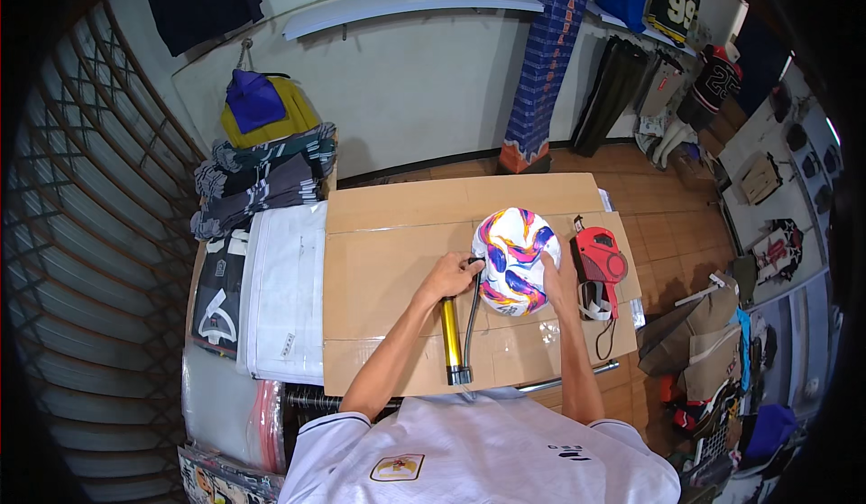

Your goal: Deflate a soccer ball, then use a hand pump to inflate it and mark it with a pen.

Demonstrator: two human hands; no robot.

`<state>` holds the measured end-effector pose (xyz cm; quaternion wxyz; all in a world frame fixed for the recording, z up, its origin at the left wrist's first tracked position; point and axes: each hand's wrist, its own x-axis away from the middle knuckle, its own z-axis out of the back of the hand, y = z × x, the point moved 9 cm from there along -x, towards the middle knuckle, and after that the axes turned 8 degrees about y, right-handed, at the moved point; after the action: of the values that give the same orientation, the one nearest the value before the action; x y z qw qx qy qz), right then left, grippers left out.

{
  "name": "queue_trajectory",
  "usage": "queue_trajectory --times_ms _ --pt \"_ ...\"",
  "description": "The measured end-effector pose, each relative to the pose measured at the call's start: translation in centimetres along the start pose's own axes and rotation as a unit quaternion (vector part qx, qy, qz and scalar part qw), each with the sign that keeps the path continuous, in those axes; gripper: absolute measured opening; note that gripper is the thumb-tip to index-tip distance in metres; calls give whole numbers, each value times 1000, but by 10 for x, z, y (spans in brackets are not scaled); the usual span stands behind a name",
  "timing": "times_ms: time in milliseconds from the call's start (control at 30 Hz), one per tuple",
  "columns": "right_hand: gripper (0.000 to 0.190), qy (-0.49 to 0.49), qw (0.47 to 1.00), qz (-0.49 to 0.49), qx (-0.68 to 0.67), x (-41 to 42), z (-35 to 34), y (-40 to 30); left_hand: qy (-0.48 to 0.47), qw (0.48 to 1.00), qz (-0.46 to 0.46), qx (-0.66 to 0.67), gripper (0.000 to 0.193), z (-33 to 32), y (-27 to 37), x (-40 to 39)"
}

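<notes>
A white ball with purple, pink and orange patterns [517, 262] rests on a flattened cardboard sheet [385, 260]. My left hand [454, 275] grips the black end of a hose at the ball's left side; whether a needle sits in the ball is hidden. A thin dark hose [470, 318] runs down from there to the black end of a yellow hand pump [450, 335], which lies on the cardboard below my left hand. My right hand [560, 281] holds the right side of the ball, its thumb on the surface.
Right of the ball lies a red tape dispenser [599, 255] with a strap. White plastic-wrapped packs [284, 287] and a folded dark shirt [220, 287] are on the left, below stacked grey garments [270, 186]. Clothes [703, 342] stand to the right, past the tiled floor [670, 233].
</notes>
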<state>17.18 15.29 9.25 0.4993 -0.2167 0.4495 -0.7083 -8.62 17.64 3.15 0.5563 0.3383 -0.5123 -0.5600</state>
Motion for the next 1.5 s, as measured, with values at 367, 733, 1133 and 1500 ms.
queue_trajectory --times_ms 367,733,1133,1500 --pt "62 43 998 12 -31 0 -7 0 104 977 -141 -123 36 31 15 20" --pt "53 94 993 -2 -68 -9 2 -6 207 964 -36 -162 76 35 -17 133" --pt "42 -85 972 151 -158 96 -16 -107 215 971 -88 52 62 45 20 166" --pt "36 -326 878 63 -345 133 -60 -125 222 957 -162 90 71 28 26 190"
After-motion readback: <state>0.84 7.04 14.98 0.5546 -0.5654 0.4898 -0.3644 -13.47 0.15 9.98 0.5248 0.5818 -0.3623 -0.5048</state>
